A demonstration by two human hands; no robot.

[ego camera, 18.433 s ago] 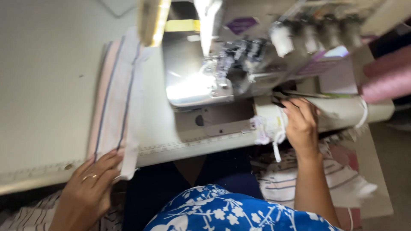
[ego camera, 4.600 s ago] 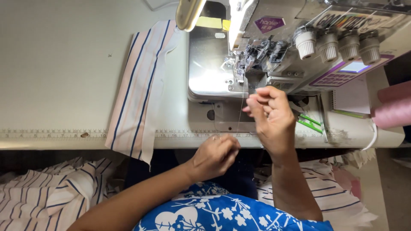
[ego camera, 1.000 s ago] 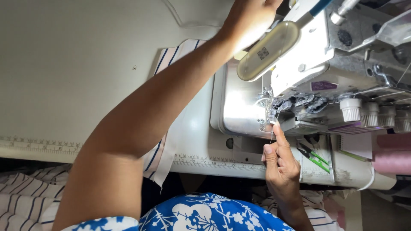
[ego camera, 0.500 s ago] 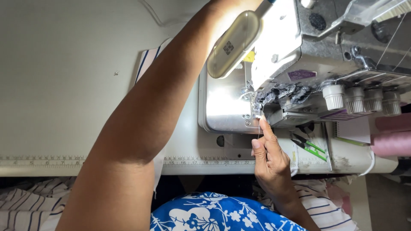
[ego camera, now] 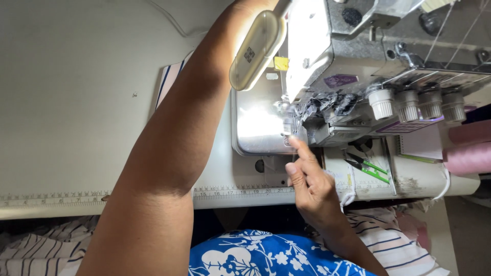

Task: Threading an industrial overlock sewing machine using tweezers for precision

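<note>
A grey overlock sewing machine stands on the white table. My right hand is at the needle area, its forefinger and thumb pinched right at the presser foot; a thread is too fine to make out. My left arm reaches up across the table past the cream lamp. The left hand itself is out of the picture behind the machine top. A striped cloth lies under my left arm.
Green-handled thread snips lie on the machine bed to the right of my hand. Several white tension knobs line the machine front. A pink thread cone is at the far right. Striped fabric hangs below the table's ruler edge.
The view has drifted left and closer to the machine. My right hand stays pinched at the needle area. My left arm keeps reaching up over the machine.
</note>
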